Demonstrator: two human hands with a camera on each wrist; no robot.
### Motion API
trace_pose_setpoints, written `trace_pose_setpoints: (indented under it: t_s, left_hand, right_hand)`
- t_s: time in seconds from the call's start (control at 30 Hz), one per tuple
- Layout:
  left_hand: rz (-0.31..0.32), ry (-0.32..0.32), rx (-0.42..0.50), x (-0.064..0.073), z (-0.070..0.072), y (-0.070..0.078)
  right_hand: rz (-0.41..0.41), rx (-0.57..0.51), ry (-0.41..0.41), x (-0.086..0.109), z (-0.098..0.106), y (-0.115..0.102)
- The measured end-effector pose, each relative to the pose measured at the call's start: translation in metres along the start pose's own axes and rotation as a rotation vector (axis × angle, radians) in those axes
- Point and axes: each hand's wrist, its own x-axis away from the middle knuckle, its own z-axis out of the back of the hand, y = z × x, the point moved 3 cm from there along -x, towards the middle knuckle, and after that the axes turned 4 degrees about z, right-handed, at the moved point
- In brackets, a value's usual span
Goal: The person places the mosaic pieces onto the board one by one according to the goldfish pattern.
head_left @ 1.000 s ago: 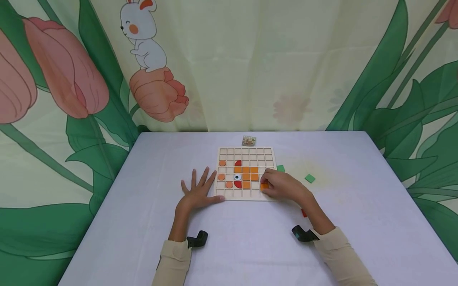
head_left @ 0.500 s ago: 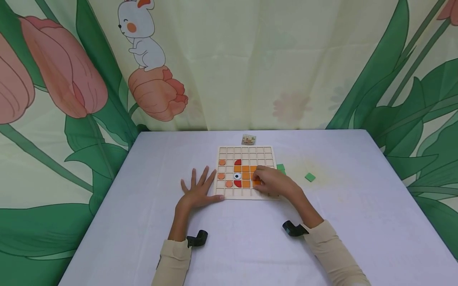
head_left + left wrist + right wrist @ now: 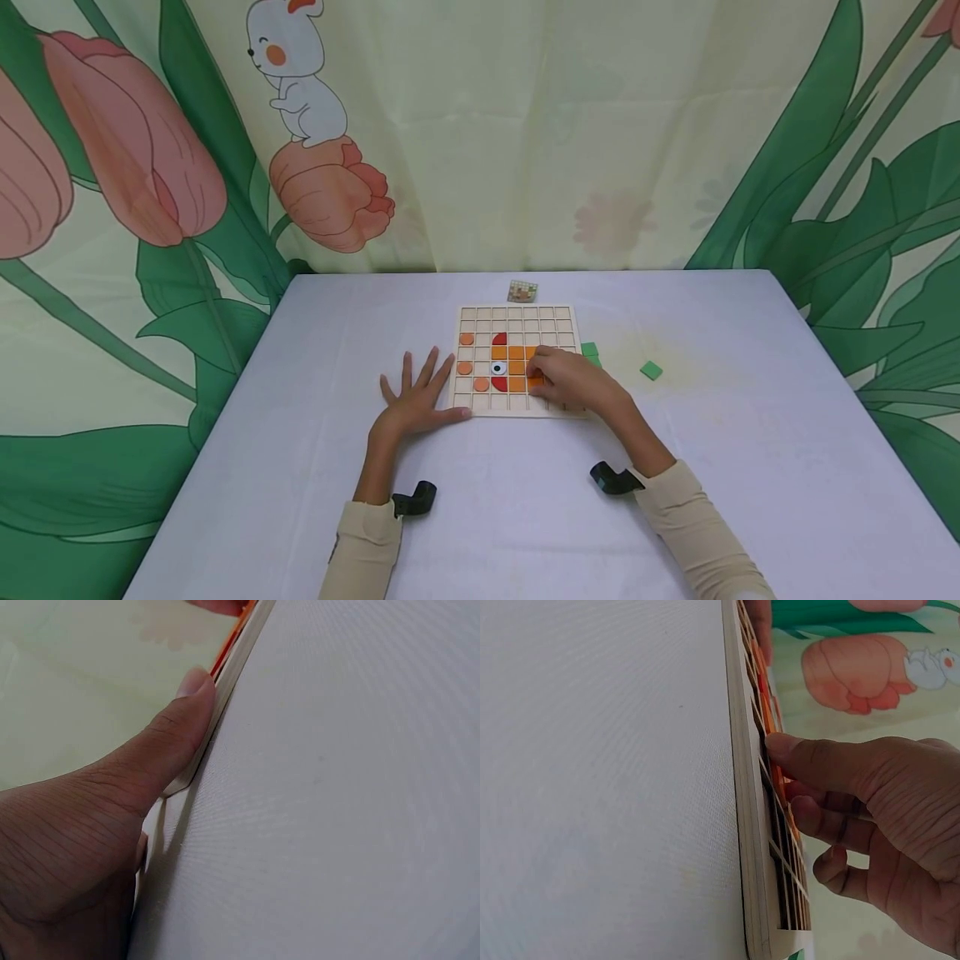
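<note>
A wooden grid board (image 3: 517, 406) lies on the table, with orange square tiles (image 3: 517, 367), red quarter-round tiles (image 3: 499, 384), round peach tiles (image 3: 481, 384) and an eye tile (image 3: 498, 367) in its cells. My right hand (image 3: 581, 379) is over the board's right half, and its thumb and fingertips pinch an orange tile (image 3: 536, 382) at a cell; the fingers partly hide that tile. My left hand (image 3: 412, 408) lies with fingers spread at the board's left edge. In the left wrist view its thumb (image 3: 169, 735) rests on the board's corner.
Green tiles (image 3: 590, 350) lie close to the board's right edge, partly behind the right hand. Another green tile (image 3: 651, 370) lies farther right. A small patterned card (image 3: 522, 291) is behind the board. A printed curtain (image 3: 480, 167) hangs behind the table.
My right hand has moved left across the board with the orange tile, to the cell beside the orange tiles, and has since stayed almost still. The left hand has not moved.
</note>
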Motion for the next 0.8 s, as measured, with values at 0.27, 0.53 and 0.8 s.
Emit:
trace_pose_setpoints:
  t_s: [0.27, 0.53, 0.8]
  left_hand:
    - [0.003, 0.005, 0.004, -0.001, -0.001, -0.001]
    - [0.005, 0.000, -0.003, -0.002, -0.002, -0.002]
    - [0.001, -0.011, 0.003, -0.002, -0.001, -0.001]
  right_hand:
    - [0.011, -0.002, 0.009, 0.000, 0.000, -0.001]
    - [-0.005, -0.051, 0.012, 0.001, 0.002, 0.003]
    - [-0.081, -0.138, 0.046, 0.006, 0.014, 0.022]
